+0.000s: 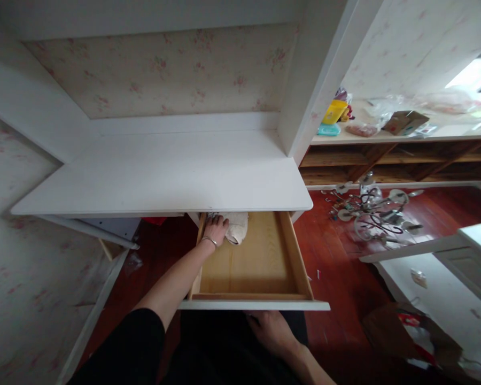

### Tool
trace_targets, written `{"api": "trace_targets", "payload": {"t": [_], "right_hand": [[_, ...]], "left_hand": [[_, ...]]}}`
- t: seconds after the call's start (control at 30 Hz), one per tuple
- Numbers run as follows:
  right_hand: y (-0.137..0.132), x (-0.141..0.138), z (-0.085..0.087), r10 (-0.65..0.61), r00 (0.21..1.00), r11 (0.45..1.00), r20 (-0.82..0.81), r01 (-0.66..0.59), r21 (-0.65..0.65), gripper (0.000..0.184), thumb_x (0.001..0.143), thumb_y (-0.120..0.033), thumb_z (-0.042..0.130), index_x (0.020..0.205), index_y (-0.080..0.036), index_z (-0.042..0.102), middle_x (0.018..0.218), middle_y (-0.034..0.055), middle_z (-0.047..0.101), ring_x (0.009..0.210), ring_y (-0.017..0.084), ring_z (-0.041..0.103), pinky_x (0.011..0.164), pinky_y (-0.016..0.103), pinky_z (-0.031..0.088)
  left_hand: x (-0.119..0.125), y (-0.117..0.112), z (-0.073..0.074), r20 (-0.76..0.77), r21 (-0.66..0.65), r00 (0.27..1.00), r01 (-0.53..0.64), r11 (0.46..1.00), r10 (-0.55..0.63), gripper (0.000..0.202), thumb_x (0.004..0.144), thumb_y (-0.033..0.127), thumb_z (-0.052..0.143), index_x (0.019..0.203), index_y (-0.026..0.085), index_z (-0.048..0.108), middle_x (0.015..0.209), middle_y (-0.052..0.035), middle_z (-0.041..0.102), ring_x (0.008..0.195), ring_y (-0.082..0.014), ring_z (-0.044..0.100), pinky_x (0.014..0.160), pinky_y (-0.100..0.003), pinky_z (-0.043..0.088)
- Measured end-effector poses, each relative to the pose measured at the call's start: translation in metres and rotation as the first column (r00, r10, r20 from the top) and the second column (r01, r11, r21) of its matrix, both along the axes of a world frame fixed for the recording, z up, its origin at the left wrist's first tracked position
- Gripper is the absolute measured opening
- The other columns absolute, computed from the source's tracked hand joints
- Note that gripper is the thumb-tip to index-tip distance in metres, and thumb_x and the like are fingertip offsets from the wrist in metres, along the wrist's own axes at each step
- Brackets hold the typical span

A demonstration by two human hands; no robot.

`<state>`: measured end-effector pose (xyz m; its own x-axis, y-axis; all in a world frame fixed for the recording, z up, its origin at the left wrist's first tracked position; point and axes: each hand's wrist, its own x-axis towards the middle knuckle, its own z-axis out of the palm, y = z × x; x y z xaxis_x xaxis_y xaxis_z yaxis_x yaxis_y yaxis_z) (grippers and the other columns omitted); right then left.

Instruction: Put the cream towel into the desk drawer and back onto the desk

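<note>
"Cloth (237,231) first: where does it lie?"

"Inside the open drawer (260,262), by its rear left corner, beside the left hand (215,231)"

"Which way does it point?"

"Its visible end faces the drawer's front edge, and what shows runs roughly front to back. The desk (184,174) hides the rear, so I can't tell the full long axis"

"And the fingers?"

"Left hand: bent, slightly spread, tips toward the rear edge; I can't tell whether they pinch the cloth. Right hand (270,327): below the drawer's front edge, fingers partly hidden, so I can't tell how they stand"

"Anything in the way?"

"The desk's front edge overhangs the drawer's rear, and the drawer's left wall runs just beside the left wrist"

"What else is around?"

"A chandelier (392,217) on the floor (336,299), right of the desk; behind it a shelf (347,140) bearing a yellow tub (335,112) near its left end and a box (405,123) near its front edge"
</note>
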<state>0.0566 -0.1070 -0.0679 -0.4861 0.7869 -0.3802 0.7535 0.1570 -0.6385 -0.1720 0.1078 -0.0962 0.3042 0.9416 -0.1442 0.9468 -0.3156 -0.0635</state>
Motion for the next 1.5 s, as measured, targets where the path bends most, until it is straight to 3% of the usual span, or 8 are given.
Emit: {"api": "trace_targets", "payload": {"t": [0.13, 0.37, 0.53, 0.87, 0.97, 1.1, 1.3, 1.5], "right_hand": [[0.0, 0.001, -0.003, 0.012, 1.0, 1.0, 0.005, -0.012, -0.002, 0.033, 0.09, -0.024, 0.044, 0.112, -0.031, 0.068, 0.111, 0.0039, 0.071, 0.106, 0.025, 0.063, 0.09, 0.032, 0.046], [0.001, 0.001, -0.003, 0.02, 1.0, 1.0, 0.016, -0.02, -0.017, 0.035, 0.09, -0.025, 0.042, 0.113, -0.029, 0.067, 0.11, 0.0055, 0.071, 0.105, 0.025, 0.063, 0.091, 0.033, 0.046], [0.003, 0.001, -0.001, 0.025, 1.0, 0.999, 0.0, -0.025, -0.038, 0.034, 0.089, -0.023, 0.042, 0.109, -0.029, 0.069, 0.113, 0.0034, 0.07, 0.108, 0.023, 0.061, 0.093, 0.03, 0.043], [0.003, 0.001, -0.001, 0.04, 0.999, 0.998, 0.034, -0.038, -0.047, 0.035, 0.09, -0.023, 0.04, 0.111, -0.029, 0.068, 0.113, 0.0045, 0.069, 0.107, 0.025, 0.062, 0.09, 0.031, 0.046], [0.003, 0.002, -0.005, 0.046, 0.999, 0.998, 0.028, -0.045, -0.041, 0.035, 0.09, -0.023, 0.041, 0.111, -0.028, 0.068, 0.114, 0.005, 0.069, 0.108, 0.026, 0.062, 0.09, 0.032, 0.046], [0.004, 0.002, -0.007, 0.045, 0.999, 0.999, 0.021, -0.044, -0.016, 0.034, 0.088, -0.021, 0.041, 0.108, -0.026, 0.068, 0.111, 0.0063, 0.07, 0.106, 0.027, 0.063, 0.088, 0.033, 0.047], [0.004, 0.002, -0.006, 0.051, 0.998, 0.998, 0.047, -0.049, -0.033, 0.034, 0.089, -0.021, 0.041, 0.107, -0.025, 0.069, 0.108, 0.0075, 0.071, 0.102, 0.028, 0.064, 0.086, 0.035, 0.048], [0.004, 0.002, -0.003, 0.044, 0.999, 0.998, -0.001, -0.044, -0.033, 0.035, 0.091, -0.024, 0.039, 0.109, -0.027, 0.069, 0.11, 0.0065, 0.07, 0.102, 0.028, 0.063, 0.087, 0.035, 0.047]], "left_hand": [[-0.006, 0.006, -0.01, 0.052, -0.066, 0.999, -0.005, 0.998, 0.009, 0.076, 0.072, 0.019, 0.062, 0.142, 0.012, 0.034, 0.151, -0.0186, 0.025, 0.139, -0.0339, 0.023, 0.113, -0.048, 0.022], [0.01, 0.018, -0.012, 0.13, -0.182, 0.99, -0.023, 0.983, 0.047, 0.075, 0.078, 0.014, 0.054, 0.147, 0.028, 0.027, 0.154, -0.0103, 0.025, 0.133, -0.0301, 0.039, 0.101, -0.042, 0.042], [0.049, 0.019, -0.016, 0.158, -0.128, 0.987, 0.013, 0.992, 0.007, 0.073, 0.078, 0.01, 0.054, 0.144, 0.031, 0.03, 0.155, -0.0067, 0.025, 0.137, -0.0275, 0.033, 0.104, -0.043, 0.039], [0.164, 0.026, -0.014, 0.245, -0.146, 0.966, 0.124, 0.981, -0.085, 0.061, 0.085, 0.009, 0.039, 0.142, 0.032, 0.032, 0.154, -0.0042, 0.027, 0.138, -0.0283, 0.028, 0.101, -0.058, 0.037], [0.172, 0.033, -0.011, 0.232, -0.172, 0.968, 0.143, 0.975, -0.101, 0.059, 0.086, 0.009, 0.037, 0.14, 0.031, 0.034, 0.154, -0.0042, 0.028, 0.137, -0.0291, 0.029, 0.099, -0.06, 0.038], [0.164, 0.036, -0.004, 0.214, -0.197, 0.963, 0.208, 0.958, -0.165, 0.058, 0.082, 0.009, 0.045, 0.136, 0.029, 0.04, 0.148, -0.0073, 0.036, 0.129, -0.0287, 0.04, 0.092, -0.051, 0.047], [0.158, 0.01, 0.014, 0.211, -0.241, 0.934, 0.334, 0.911, -0.287, 0.039, 0.077, 0.017, 0.057, 0.115, 0.022, 0.056, 0.113, -0.0102, 0.063, 0.099, -0.0262, 0.062, 0.081, -0.039, 0.052], [0.154, -0.049, 0.023, 0.246, -0.308, 0.869, 0.49, 0.815, -0.429, 0.029, 0.072, 0.024, 0.059, 0.101, 0.021, 0.062, 0.097, -0.0097, 0.069, 0.088, -0.0293, 0.066, 0.071, -0.039, 0.053]]}}
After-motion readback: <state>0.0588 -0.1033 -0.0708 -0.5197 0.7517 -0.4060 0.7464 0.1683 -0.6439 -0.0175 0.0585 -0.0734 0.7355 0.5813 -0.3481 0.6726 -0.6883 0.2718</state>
